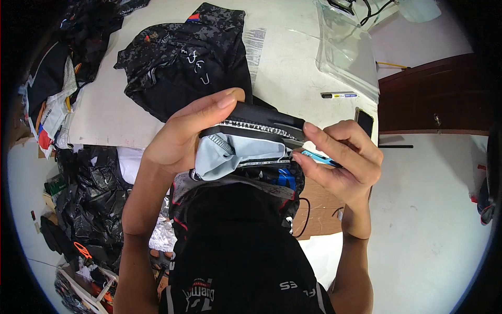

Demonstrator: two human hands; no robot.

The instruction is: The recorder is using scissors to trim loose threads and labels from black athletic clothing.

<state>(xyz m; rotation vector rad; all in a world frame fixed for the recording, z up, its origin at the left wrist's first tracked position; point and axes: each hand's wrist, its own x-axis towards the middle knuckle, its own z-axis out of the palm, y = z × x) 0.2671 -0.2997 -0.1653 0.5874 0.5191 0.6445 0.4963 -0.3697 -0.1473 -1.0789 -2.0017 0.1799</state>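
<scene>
My left hand [196, 123] grips one end of a garment [219, 154], with the thumb laid over its black edge. The garment has a black band with a white printed strip and a pale blue-grey inner side with overlocked seams; it is held up in front of my body. At its other end, my right hand [348, 159] is closed, with thumb and forefinger at the band's edge. A small light-blue and black tool [320, 158] sits within the right hand; its working end is too hidden to name its kind. Whether the right fingertips also pinch the cloth is hard to see.
A black camouflage-patterned shirt [193, 63] lies on the white table [290, 68]. A marker [339, 95], a phone [364, 123] and a clear plastic sleeve [345, 52] are at the right. Dark clothes [52, 73] pile at the left, above black plastic bags [91, 199].
</scene>
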